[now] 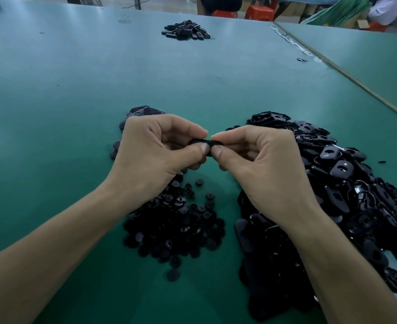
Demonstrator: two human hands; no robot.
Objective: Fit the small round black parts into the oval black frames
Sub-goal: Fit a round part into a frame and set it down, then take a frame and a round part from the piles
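Round parts (174, 228) left (frames (347, 195) right)

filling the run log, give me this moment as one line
left hand: pinches black piece | right hand: pinches same piece | round parts pile: below hands | oval frames pile: right side

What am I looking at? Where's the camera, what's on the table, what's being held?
No machine here: a person works with two bare hands. The one picture comes from a wide-angle camera worn on the head, looking forward and down. The left hand and right hand together pinch one black piece, mostly hidden by the fingers, so I cannot tell whether a round part is seated. On the green table lie a pile of small round black parts between the forearms, a large pile of oval black frames on the right, a small dark heap behind the left hand, and another heap far off.
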